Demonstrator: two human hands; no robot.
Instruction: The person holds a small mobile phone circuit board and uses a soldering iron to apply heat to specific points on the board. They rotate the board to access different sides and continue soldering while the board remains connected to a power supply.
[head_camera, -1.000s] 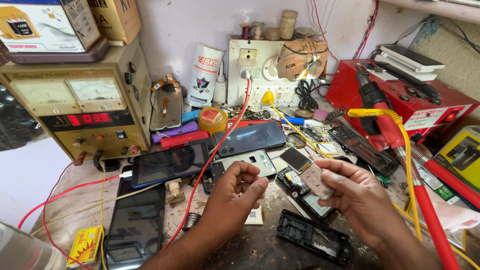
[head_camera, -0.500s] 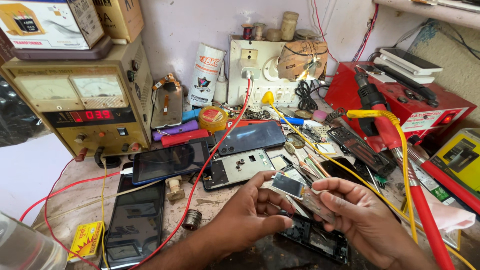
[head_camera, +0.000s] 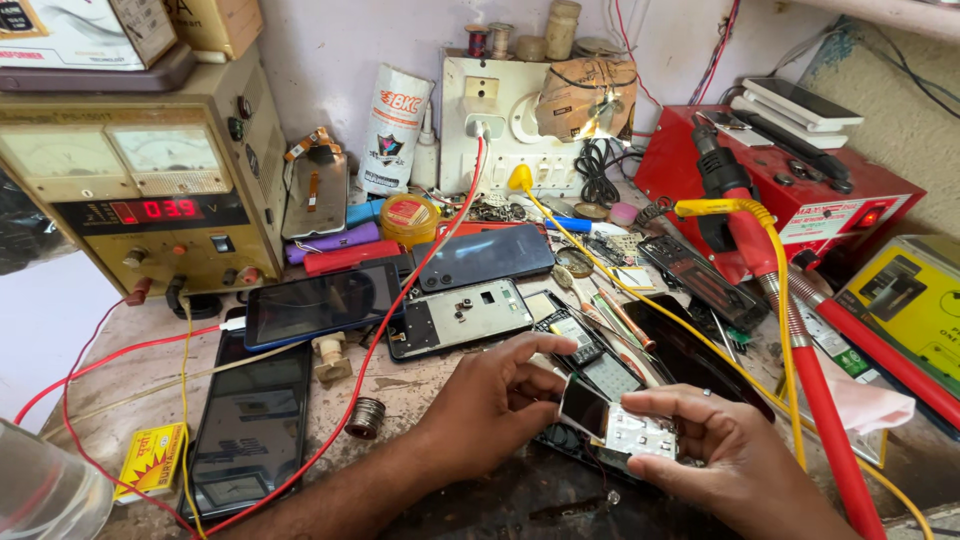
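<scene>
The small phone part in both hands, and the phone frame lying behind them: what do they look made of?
Small phone part: the glossy dark screen looks like glass, reflecting light; its pale keypad section looks like matte plastic. Both the left hand and right hand hold it. Phone frame: dull grey, probably metal or metallised plastic, with cut-outs and screw points showing.

left hand (head_camera: 495, 400): forearm enters from lower left, palm down, fingers curled, fingertips pinched toward right hand | right hand (head_camera: 725, 455): enters from lower right, palm turned inward, thumb above, fingers beneath in a closed grip | hands close together, fingertips nearly meeting at centre
</scene>
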